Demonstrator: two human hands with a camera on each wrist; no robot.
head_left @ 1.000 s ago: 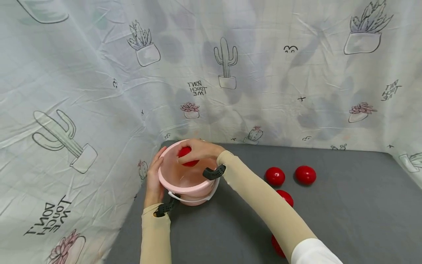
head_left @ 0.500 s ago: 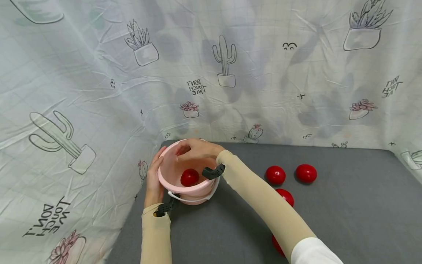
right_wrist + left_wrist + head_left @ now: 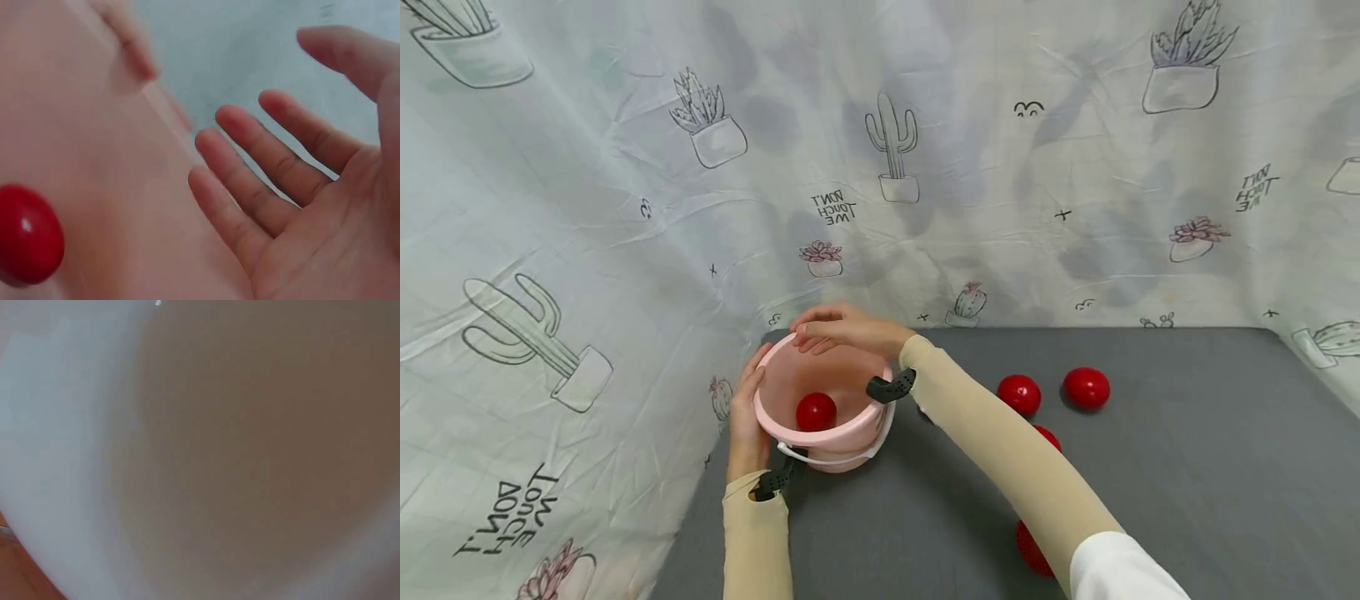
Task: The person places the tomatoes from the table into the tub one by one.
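A pink bucket (image 3: 825, 460) with a white handle (image 3: 835, 459) stands on the grey table. My left hand (image 3: 749, 417) grips its left side, with fingertips at the rim. Inside the bucket lies a glossy red oval ball (image 3: 816, 412), seen also in the right wrist view as a red ball (image 3: 28, 234) against the pink wall. Over the far rim is my right hand (image 3: 850, 329), holding nothing. In the right wrist view the right hand (image 3: 300, 194) shows its palm, fingers spread and thumb apart. The bucket's pale wall (image 3: 56, 425) fills the left wrist view, blurred.
On the right of the table are a red ball (image 3: 1019, 394) and another red ball (image 3: 1086, 388). Two more red things, one a textured red piece (image 3: 1032, 550), are partly hidden by the right forearm. A patterned curtain (image 3: 970, 167) closes off the back and left.
My right hand has let go of the red ball, which dropped into the bucket and now lies near its front wall. That hand has risen toward the far rim. The left hand stays put.
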